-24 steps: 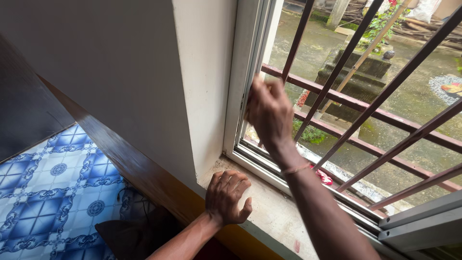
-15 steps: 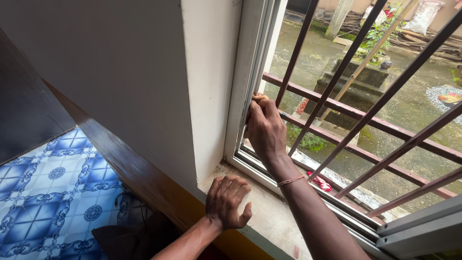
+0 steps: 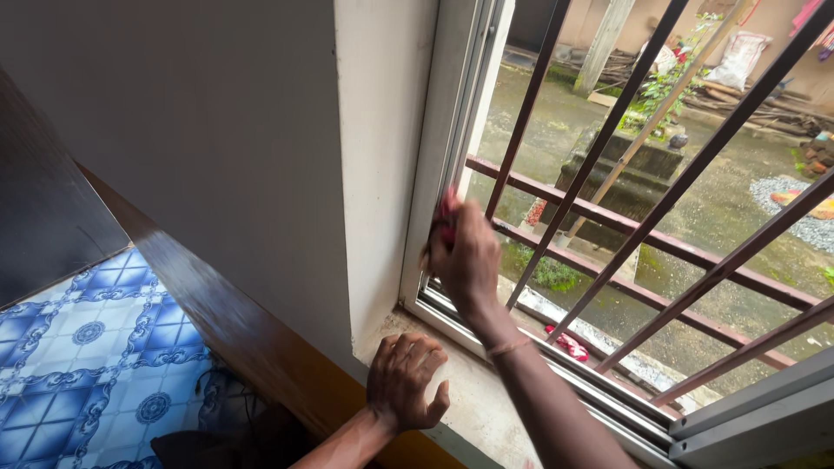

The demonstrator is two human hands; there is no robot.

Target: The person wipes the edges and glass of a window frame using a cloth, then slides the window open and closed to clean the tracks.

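Head-camera view down into a window corner; white wall on the left, barred window on the right. Right hand [image 3: 466,256] raised against the white window frame [image 3: 434,182], closed around a red cloth [image 3: 446,211]; only a small crumpled tuft visible, poking out above the knuckles at 12 o'clock from the fist; rest of the cloth hidden inside the grip. Cloth pressed to the frame's upright, at about 11 o'clock from the wrist; frame's long axis running nearly vertical, leaning slightly to 1 o'clock, with grooved sliding tracks just to the right. Hand slightly blurred, so finger detail hard to make out. Thin band [image 3: 508,347] around the right wrist.

Left hand [image 3: 407,380] lower down, at 7 o'clock from the right hand and well apart from the cloth; knuckles up, fingers curled loosely inward, resting on the dusty concrete sill [image 3: 473,408]; holding nothing as far as visible. Right hand clearly the nearer one to the frame.

Dark reddish-brown metal bars [image 3: 608,217] crossing the opening at 3 o'clock from the right hand, some upright, some slanted. Beyond the bars, a wet yard with a low concrete block [image 3: 630,174] and green plants. At 8 o'clock, a dark wooden edge [image 3: 217,304] slanting down, and blue patterned floor tiles [image 3: 78,373] below.
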